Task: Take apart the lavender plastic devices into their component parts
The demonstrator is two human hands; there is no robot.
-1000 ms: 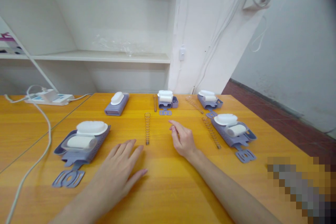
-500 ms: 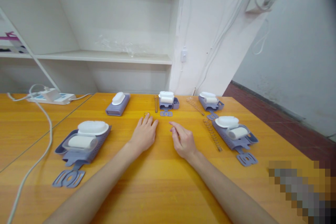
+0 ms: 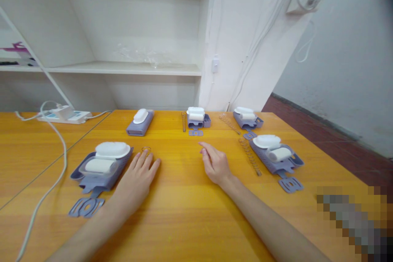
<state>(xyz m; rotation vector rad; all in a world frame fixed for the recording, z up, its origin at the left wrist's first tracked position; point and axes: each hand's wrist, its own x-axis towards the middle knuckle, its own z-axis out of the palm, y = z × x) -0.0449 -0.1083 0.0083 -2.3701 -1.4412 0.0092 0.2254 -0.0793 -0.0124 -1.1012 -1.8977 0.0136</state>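
Note:
My left hand (image 3: 139, 174) lies palm down over a metal coil spring (image 3: 146, 148), its fingers curved around it. The spring's end loop shows beyond the fingertips; the rest is hidden under the hand. Just to the left sits a purple-grey plastic holder (image 3: 121, 168) with a white oval piece (image 3: 113, 150), a white roll (image 3: 100, 166) and a flat cut-out flap (image 3: 86, 207). My right hand (image 3: 216, 163) rests on the table with curled fingers and nothing visible in them. To its right are another coil spring (image 3: 250, 156) and a similar holder (image 3: 264, 159).
Along the far edge stand a closed purple-grey holder (image 3: 140, 123) and two opened ones (image 3: 195, 122), (image 3: 245, 119) with springs (image 3: 184, 122), (image 3: 229, 124) beside them. A power strip (image 3: 66, 114) and white cable (image 3: 63, 159) lie at left. White shelving (image 3: 138, 67) rises behind the table.
My left hand has moved left and nearer to me, and the coil spring under it has come along to beside the left holder. My right hand has stayed in place.

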